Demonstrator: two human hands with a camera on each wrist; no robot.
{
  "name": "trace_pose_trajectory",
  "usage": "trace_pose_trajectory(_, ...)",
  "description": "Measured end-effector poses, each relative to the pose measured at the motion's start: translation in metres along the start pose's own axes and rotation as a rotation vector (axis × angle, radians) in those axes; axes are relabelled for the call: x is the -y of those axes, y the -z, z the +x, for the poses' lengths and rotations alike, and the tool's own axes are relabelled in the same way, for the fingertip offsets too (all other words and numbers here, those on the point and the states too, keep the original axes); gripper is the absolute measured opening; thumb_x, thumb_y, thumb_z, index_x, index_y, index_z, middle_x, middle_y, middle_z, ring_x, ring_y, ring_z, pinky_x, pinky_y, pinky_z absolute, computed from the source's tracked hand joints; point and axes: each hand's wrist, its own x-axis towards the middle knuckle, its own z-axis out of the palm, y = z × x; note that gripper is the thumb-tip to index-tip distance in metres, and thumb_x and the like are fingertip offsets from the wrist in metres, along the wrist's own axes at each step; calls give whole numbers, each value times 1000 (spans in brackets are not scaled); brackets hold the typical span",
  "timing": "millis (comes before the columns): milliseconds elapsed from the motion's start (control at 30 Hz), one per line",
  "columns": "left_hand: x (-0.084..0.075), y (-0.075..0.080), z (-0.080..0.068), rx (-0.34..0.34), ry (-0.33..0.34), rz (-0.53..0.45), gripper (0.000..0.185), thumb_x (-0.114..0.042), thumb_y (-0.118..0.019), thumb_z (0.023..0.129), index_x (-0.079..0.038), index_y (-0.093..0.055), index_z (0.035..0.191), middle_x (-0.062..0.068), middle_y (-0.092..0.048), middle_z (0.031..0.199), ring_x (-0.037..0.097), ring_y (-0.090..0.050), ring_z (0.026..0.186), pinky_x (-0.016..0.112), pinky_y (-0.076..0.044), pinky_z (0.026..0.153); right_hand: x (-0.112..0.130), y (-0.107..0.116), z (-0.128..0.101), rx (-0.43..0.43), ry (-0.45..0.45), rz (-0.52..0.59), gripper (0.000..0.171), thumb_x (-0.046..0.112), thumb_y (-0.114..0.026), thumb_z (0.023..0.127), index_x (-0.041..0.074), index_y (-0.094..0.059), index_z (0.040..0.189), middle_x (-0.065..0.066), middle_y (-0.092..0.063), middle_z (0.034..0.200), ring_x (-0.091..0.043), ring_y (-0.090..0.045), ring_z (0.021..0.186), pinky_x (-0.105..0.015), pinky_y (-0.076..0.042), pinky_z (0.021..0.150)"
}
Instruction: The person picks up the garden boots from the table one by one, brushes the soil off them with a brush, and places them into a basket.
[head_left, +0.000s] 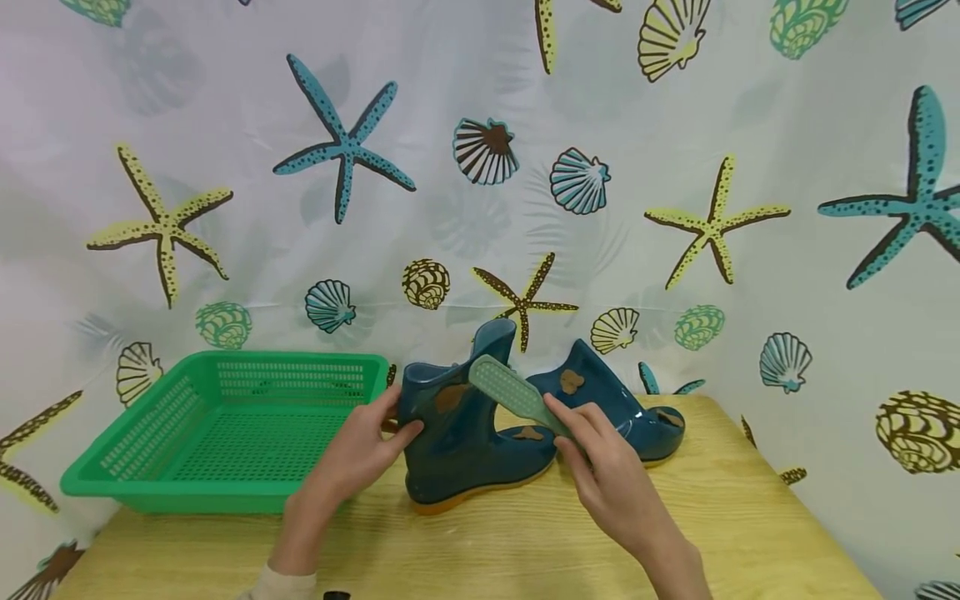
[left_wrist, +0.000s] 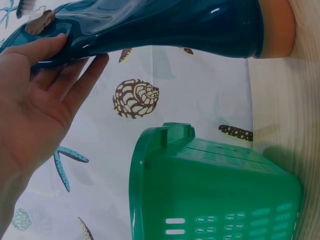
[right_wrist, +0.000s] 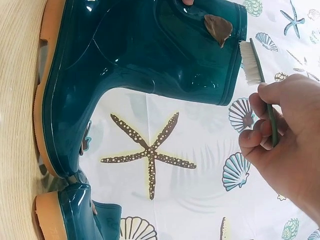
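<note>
A dark teal rubber boot [head_left: 457,442] with a tan sole stands upright on the wooden table [head_left: 480,542]; a brown mud smear [head_left: 450,397] marks its shaft. My left hand [head_left: 367,450] holds the shaft's rear, thumb on the near face, fingers behind [left_wrist: 50,65]. My right hand [head_left: 600,467] grips the handle of a pale green scrub brush [head_left: 513,396], whose head sits near the boot's top rim by the smear [right_wrist: 218,27], bristles [right_wrist: 249,62] facing the boot [right_wrist: 150,50]. A second teal boot [head_left: 607,400] with mud patches stands behind to the right.
A green perforated plastic basket [head_left: 225,433] sits on the table's left side, close to the left hand [left_wrist: 210,190]. A sea-themed curtain [head_left: 480,167] hangs right behind the table. Bare wood lies in front of the boots.
</note>
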Motion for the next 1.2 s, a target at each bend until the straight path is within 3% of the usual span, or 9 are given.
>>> trace_pose_trajectory(200,2,4,-2,30,-40,3,43,-17,-66,97,-15,-53,138,4,-73,109,22,-71,101,34,-61,85,2,0,0,19,-8,21,59,-7,-69,88,12,-54,143,4,-55,101,2,-41,71,-12,-39,60)
trace_pose_trajectory(633,6,9,-2,81,-93,-20,48,-19,-67,96,-16,-51,141,8,-69,122,24,-72,102,35,-61,85,3,-5,-1,69,-44,32,56,-3,-68,90,12,-54,142,5,-54,101,2,-40,72,-13,-39,59)
trace_pose_trajectory(933,7,7,-3,81,-88,-26,51,-17,-68,95,-15,-50,143,8,-69,123,24,-72,102,28,-60,83,2,-6,-3,131,-73,38,54,3,-67,93,17,-53,144,7,-54,99,3,-40,72,-14,-39,60)
trace_pose_trajectory(1200,7,7,-2,56,-104,-16,50,-12,-69,94,-11,-51,141,10,-69,121,26,-72,100,33,-61,82,-1,-5,-4,149,-64,39,51,5,-67,94,16,-56,143,11,-51,94,3,-38,70,-13,-38,60)
